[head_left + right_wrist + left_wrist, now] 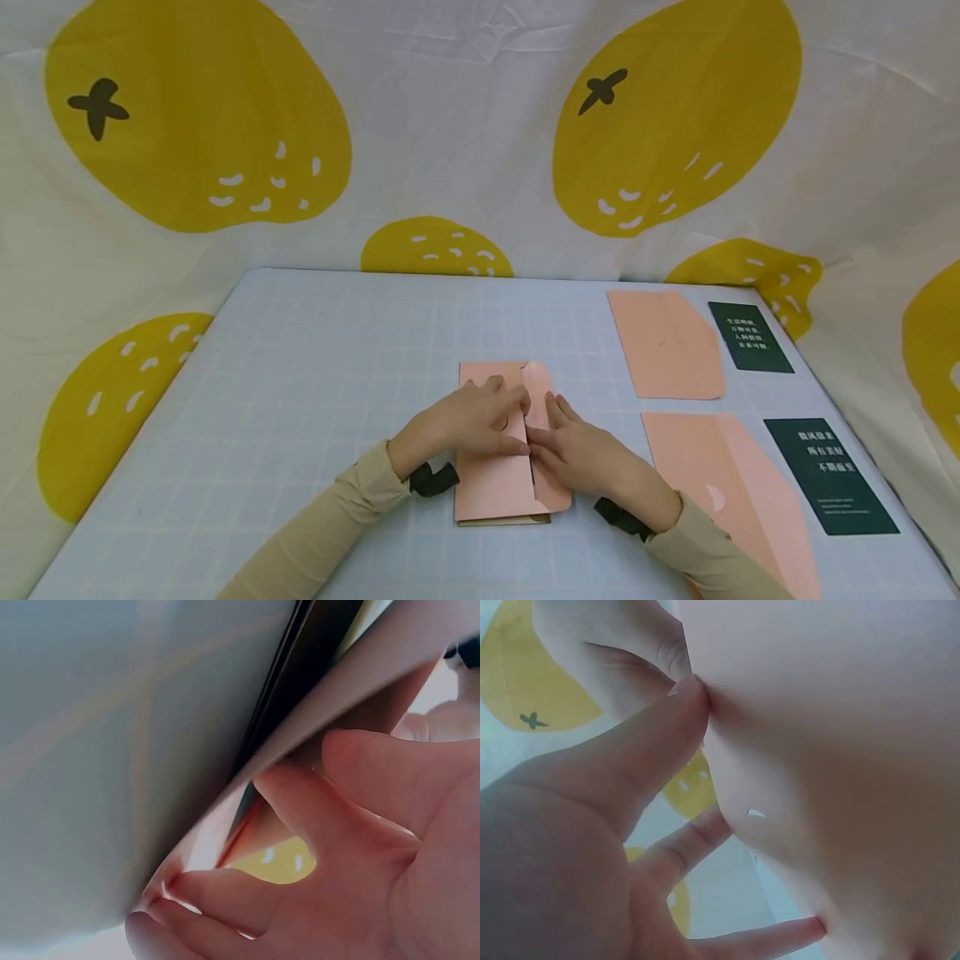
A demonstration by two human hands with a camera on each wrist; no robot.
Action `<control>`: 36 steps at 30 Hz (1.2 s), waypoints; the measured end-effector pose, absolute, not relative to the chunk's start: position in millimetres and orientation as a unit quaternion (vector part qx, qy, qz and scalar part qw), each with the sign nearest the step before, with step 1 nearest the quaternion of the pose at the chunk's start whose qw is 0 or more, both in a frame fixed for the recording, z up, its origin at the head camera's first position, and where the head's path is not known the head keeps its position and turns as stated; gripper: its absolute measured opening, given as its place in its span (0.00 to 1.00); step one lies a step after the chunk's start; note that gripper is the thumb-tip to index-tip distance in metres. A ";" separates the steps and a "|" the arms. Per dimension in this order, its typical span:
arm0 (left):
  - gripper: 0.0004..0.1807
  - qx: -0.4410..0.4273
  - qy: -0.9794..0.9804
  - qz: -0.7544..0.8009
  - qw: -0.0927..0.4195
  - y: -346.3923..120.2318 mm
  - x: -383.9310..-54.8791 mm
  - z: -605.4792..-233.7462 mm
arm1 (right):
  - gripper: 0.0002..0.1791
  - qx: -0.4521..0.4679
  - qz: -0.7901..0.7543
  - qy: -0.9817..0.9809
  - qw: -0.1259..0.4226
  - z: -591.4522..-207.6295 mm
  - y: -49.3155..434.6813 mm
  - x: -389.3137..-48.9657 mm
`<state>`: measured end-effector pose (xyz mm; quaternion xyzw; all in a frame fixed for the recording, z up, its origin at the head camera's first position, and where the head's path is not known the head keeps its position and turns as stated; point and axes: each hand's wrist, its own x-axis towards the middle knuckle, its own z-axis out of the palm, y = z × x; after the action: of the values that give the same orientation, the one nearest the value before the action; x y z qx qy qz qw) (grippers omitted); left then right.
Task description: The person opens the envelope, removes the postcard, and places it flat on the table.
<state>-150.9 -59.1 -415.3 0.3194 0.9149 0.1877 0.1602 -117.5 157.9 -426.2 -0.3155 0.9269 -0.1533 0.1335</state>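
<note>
A pink envelope [491,487] lies upright near the front middle of the table, its long flap [551,496] along the right side. My left hand [472,421] rests over the envelope body with fingers bent downward; in the left wrist view its thumb [679,712] meets the paper's edge and two spread fingertips touch the pink surface. On the flap side, my right hand [581,450] has its fingers against the paper. The right wrist view shows its fingers [225,896] along the pink panel, beside a dark gap. Part of the left fingers is hidden.
To the right lie a smaller pink envelope [663,350] and a larger one [720,462], partly under my right forearm. Two dark green cards with white writing, a small one [750,337] and a large one [832,475], sit beside them near the table's right edge. A patterned cloth [435,125] hangs behind.
</note>
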 end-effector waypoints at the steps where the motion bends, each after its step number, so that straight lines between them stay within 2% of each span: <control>1: 0.25 0.325 0.915 0.180 0.155 -59.2 -150.9 -415.6 | 0.22 -0.316 -0.154 0.927 0.133 -425.9 158.0 -118.1; 8: 0.29 0.343 0.921 0.127 0.131 -57.4 -149.3 -418.3 | 0.22 -0.313 -0.170 0.923 0.147 -422.1 159.4 -121.3; 18: 0.31 0.331 0.929 0.113 0.120 -53.6 -147.3 -424.1 | 0.20 -0.316 -0.159 0.925 0.137 -420.8 166.4 -128.0; 29: 0.31 0.329 0.931 0.108 0.116 -52.1 -144.9 -425.4 | 0.13 -0.288 -0.180 0.926 0.164 -410.5 180.3 -141.7; 36: 0.31 0.336 0.932 0.085 0.102 -49.6 -144.2 -425.2 | 0.13 -0.290 -0.185 0.923 0.174 -404.0 185.4 -146.0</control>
<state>-144.2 -49.6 -425.2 0.3362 0.9324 0.0846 0.1017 -146.0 185.4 -404.0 -0.2902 0.9226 -0.1855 0.1736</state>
